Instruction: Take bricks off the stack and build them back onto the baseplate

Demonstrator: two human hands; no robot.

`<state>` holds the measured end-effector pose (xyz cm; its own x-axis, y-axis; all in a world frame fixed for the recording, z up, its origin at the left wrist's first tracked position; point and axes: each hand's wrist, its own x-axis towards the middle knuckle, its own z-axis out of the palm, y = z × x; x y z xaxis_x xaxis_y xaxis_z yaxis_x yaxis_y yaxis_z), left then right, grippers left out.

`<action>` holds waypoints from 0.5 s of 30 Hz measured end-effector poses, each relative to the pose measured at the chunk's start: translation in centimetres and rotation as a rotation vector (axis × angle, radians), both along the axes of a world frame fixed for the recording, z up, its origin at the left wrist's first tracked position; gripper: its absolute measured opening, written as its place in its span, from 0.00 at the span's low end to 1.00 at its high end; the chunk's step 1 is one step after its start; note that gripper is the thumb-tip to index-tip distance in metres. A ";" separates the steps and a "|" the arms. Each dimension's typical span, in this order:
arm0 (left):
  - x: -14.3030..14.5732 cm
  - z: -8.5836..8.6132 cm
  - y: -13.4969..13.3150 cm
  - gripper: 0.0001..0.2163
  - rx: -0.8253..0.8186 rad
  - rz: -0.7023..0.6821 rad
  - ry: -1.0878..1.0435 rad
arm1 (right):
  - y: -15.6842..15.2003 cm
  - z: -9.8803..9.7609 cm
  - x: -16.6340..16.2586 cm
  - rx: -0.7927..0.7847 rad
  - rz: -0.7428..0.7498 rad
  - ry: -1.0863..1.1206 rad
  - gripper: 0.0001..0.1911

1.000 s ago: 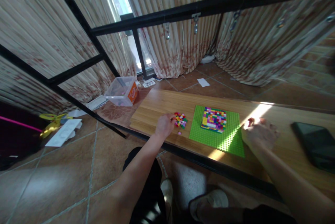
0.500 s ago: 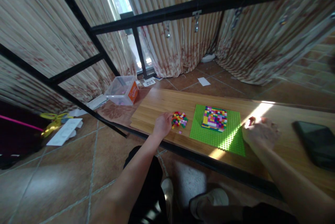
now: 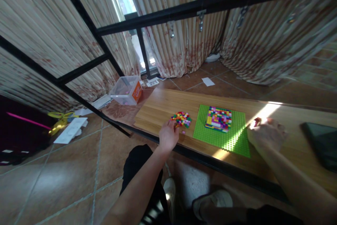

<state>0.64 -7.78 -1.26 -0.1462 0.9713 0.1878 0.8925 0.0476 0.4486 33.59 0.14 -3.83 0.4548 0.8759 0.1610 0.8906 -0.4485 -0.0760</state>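
Left hand point(image 3: 168, 135): pulled back from pile point(image 3: 181, 119) to near desk point(image 3: 158, 104) edge; fingers curled, hold unclear.
Right hand point(image 3: 267, 134): fingers seem to pinch red brick point(image 3: 256, 122).
Baseplate point(image 3: 207, 132): mosaic point(image 3: 219, 118) covers part; pile left.

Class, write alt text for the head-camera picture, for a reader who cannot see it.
A person's left hand is beside a small pile of coloured bricks on a wooden table, and the right hand lies right of a green baseplate bearing a flat multicoloured brick block. A clear plastic box sits on the tiled floor.
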 end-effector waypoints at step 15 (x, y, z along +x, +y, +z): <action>-0.4 -0.2 -0.5 0.07 -0.020 -0.036 0.042 | 0.1 -0.3 0.0 -0.001 -0.001 -0.024 0.33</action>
